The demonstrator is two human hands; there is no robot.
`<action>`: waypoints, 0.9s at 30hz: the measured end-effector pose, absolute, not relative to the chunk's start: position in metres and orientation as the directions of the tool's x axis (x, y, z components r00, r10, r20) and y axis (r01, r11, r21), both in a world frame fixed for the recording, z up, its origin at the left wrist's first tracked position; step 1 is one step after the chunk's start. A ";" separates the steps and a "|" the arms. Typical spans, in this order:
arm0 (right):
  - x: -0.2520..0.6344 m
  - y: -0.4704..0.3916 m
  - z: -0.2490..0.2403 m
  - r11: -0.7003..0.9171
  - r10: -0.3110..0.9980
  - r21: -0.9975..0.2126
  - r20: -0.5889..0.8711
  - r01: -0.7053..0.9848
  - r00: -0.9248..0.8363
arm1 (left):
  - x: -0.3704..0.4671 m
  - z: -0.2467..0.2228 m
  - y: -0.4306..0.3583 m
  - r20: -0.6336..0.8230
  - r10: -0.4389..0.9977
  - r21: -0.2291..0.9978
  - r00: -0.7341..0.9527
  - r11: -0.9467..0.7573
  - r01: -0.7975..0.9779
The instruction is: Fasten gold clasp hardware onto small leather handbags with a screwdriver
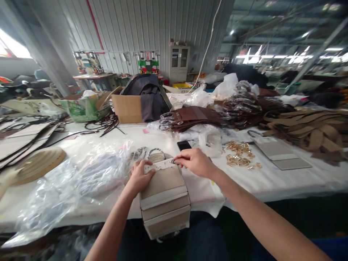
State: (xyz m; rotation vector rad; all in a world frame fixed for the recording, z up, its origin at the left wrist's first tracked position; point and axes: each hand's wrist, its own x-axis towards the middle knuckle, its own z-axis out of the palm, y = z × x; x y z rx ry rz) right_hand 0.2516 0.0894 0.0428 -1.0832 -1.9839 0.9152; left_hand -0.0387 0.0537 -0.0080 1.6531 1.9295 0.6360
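Note:
A grey-beige bag panel [164,185] with pale strips across it lies in front of me and hangs over the table's near edge. A wrapped loop handle [156,151] stands at its far end. My left hand [140,175] grips the panel's far left corner, thumb on top and fingers over the edge. At the far right corner, my right hand [194,161] is closed in a pinch at a white strip [161,165] with small dark marks. What lies between its fingertips is too small to make out. A phone [184,145] lies just behind the right hand.
Gold metal fittings [239,154] lie right of my hands, near another flat panel [281,154]. Clear plastic [89,174] and a coiled tape roll [40,165] lie left. Behind stand a cardboard box [126,108], brown bag pieces [199,115] and tan straps [307,127].

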 end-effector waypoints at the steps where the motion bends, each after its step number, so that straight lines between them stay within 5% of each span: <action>1: 0.235 0.086 0.042 0.418 0.860 -0.815 0.213 0.401 -0.464 | -0.036 -0.008 0.053 -0.083 0.987 0.636 -0.139 0.160 0.755; 10: 0.178 0.115 0.026 0.528 0.807 -0.608 0.142 0.592 -0.574 | -0.019 -0.004 0.050 -0.068 0.975 0.548 -0.210 0.213 0.809; 18: 0.170 0.130 0.019 0.456 0.775 -0.677 -0.017 0.578 -0.632 | -0.021 -0.011 0.049 -0.029 0.981 0.557 -0.194 0.176 0.811; 27: 0.168 0.131 0.009 0.410 0.816 -0.720 0.015 0.560 -0.578 | -0.025 -0.014 0.051 -0.047 0.983 0.585 -0.176 0.169 0.793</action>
